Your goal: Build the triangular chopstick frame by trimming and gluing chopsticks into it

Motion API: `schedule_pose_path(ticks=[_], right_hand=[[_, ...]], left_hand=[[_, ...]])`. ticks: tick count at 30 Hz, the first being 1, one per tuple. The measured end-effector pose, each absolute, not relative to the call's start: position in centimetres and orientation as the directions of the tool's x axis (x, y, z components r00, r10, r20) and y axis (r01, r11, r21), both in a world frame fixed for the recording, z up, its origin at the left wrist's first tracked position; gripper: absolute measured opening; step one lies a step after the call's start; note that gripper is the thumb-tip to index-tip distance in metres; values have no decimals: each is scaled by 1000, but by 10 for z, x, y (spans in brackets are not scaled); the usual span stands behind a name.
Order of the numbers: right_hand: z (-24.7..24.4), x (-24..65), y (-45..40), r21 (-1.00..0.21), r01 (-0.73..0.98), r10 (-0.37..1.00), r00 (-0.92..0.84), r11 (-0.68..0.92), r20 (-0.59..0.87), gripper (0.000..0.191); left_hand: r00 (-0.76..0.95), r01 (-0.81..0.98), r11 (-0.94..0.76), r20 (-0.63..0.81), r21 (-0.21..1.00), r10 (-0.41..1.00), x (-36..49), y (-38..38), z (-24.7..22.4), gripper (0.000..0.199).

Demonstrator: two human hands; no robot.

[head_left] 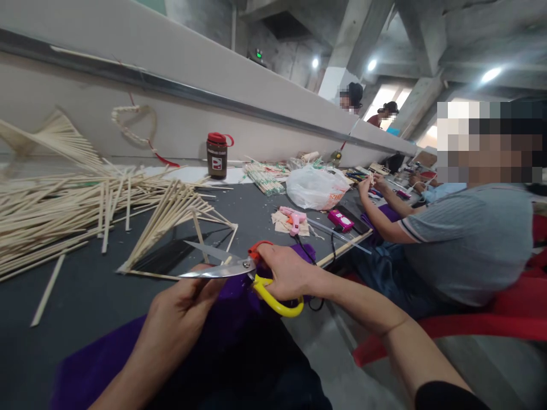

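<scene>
My right hand (293, 270) grips a pair of scissors (247, 265) by its handles, one orange-red and one yellow. The blades are spread and point left. Below the lower blade, my left hand (182, 310) is closed, its fingertips partly hidden behind the metal. A pale wooden stick (228, 260) pokes up between the blades near the pivot, seemingly pinched in that hand. Just beyond the blades stands a fan-shaped frame of glued sticks (164, 219) on the dark table (98, 302). Purple cloth (106, 347) lies under my forearms.
Loose wooden sticks (51, 210) are heaped at left. Farther back are a dark bottle with a red lid (217, 156), bundled sticks (265, 177) and a plastic bag (316, 188). A pink glue gun (294, 219) lies right of centre. A co-worker (465, 245) sits at right.
</scene>
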State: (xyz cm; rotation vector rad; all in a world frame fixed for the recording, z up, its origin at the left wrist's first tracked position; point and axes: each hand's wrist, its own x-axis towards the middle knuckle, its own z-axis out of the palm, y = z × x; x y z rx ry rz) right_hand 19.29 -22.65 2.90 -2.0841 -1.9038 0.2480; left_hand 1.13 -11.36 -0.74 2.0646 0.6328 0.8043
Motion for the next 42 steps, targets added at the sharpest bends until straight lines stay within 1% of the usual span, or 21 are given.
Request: schedule_pose_path(ticks=[3,7,10,14,16,18,21,24,27,33,42], right_hand=[[29,191,-228,-352,934,988,105,-61,109,41],[27,188,-231,-346,938,986,92,-39,137,41],[23,185,-233,-336,941,990,85,-42,114,40],[20,178,-235,-339,937,987,127,-88,94,34],[19,176,-235,-348,930,985,154,-117,80,34],[18,175,-233,-360,923,984,170,-140,55,37],[18,173,-232,-352,921,982,185,-167,19,41],[20,170,-234,-329,927,982,190,-177,5,40],[21,169,-235,-327,926,980,196,-187,-5,40],[16,174,-230,-373,908,979,205,-189,2,41],[11,178,-227,-404,901,983,181,-161,12,40]], left_hand=[[642,100,-564,380,819,666,9,-114,-8,23],[657,0,-550,415,835,629,8,-117,-13,20],[670,-55,-505,407,861,621,8,-120,-13,20],[626,-92,-431,389,898,676,8,-127,-7,18],[628,-78,-379,340,922,700,7,-128,-6,15],[639,-97,-329,312,940,703,7,-128,-8,13],[643,-151,-332,348,931,682,5,-126,-13,12],[650,-201,-356,397,912,649,4,-126,-18,17],[671,-207,-379,413,902,616,4,-123,-17,20],[700,-218,-403,430,889,570,6,-114,-10,23],[729,-173,-387,382,906,568,9,-109,-17,28]])
